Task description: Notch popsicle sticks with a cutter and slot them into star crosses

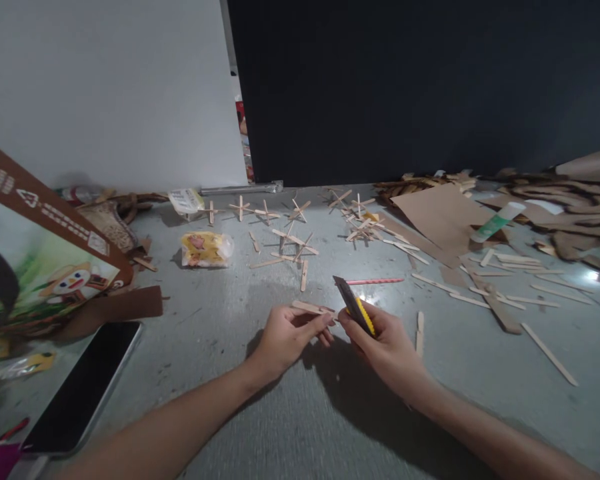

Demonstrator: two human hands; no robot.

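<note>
Underlying all items noted, the grey surface (200, 293) bears a printed bag (45, 247) at far left. Phone (83, 387): screen dark, lying near the bag. Right hand (387, 340): closed around the yellow-and-black cutter (356, 308), blade angled up and leftward. Left hand (285, 337): narrow grip, a wooden stick (307, 307) pinched at the fingertips, near the cutter. Glue stick (498, 223): by brown cardboard (437, 217) at right. Crossed sticks (298, 211): beyond both hands.

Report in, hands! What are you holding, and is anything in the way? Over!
Left hand: pinching flat pale wooden stick. Right hand: gripping black-and-yellow box cutter. Possible obstacle: thin red rod just beyond the cutter.
</note>
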